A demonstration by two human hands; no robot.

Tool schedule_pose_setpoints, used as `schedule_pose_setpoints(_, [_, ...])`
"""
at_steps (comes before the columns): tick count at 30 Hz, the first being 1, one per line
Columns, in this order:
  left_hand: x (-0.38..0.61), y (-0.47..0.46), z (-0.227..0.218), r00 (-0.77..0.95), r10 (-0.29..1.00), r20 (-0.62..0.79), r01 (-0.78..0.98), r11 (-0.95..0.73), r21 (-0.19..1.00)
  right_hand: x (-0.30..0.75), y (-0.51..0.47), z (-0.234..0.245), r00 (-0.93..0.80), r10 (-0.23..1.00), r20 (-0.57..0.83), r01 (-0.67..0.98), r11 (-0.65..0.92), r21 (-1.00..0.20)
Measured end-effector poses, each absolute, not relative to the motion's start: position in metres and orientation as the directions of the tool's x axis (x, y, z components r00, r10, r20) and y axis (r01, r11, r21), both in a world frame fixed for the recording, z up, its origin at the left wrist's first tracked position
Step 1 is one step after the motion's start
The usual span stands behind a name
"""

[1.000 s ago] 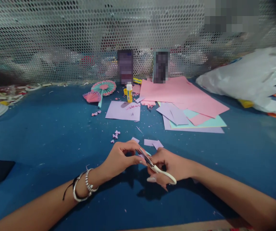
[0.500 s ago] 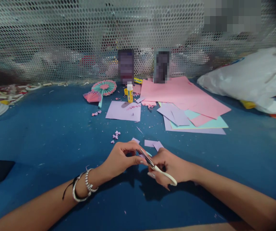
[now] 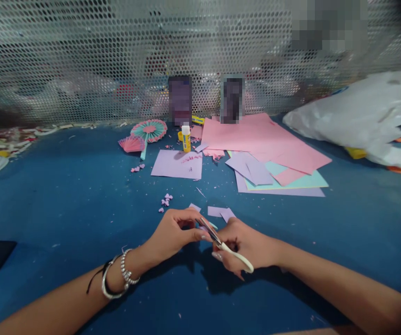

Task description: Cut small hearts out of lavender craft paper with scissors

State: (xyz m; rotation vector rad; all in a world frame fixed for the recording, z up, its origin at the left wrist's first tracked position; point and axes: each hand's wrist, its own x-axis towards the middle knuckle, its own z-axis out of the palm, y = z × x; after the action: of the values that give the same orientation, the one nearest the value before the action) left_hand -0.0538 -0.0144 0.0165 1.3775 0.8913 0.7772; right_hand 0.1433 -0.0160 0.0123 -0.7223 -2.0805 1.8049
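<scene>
Hardly anything shifts from a second ago: at 6 o'clock on the worktop (image 3: 64, 195) the fingers of the left hand (image 3: 174, 232) still pinch a lilac scrap (image 3: 203, 228), while the right hand (image 3: 251, 245) at its 3 o'clock stays closed on the scissors (image 3: 223, 244), blades at the scrap, so the snipping seems mid-way.

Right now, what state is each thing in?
Left hand, pinched on a paper scrap.
Right hand, gripping the scissors.
Scissors, blades at the scrap, nearly shut.
Glue stick, upright, capped.
Paper fan, spread open, lying flat.
Paper sheets, flat, overlapping.
Plastic bag, crumpled, on its side.
</scene>
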Motion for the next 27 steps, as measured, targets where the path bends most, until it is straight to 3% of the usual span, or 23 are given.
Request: schedule_pose_setpoints(27, [-0.0498, -0.0123, 0.0212, 0.470, 0.875, -0.120, -0.031, 0.152, 0.988, 0.1434, -0.0178, 0.0085, -0.817, 0.554, -0.158, 0.212, 0.035, -0.977])
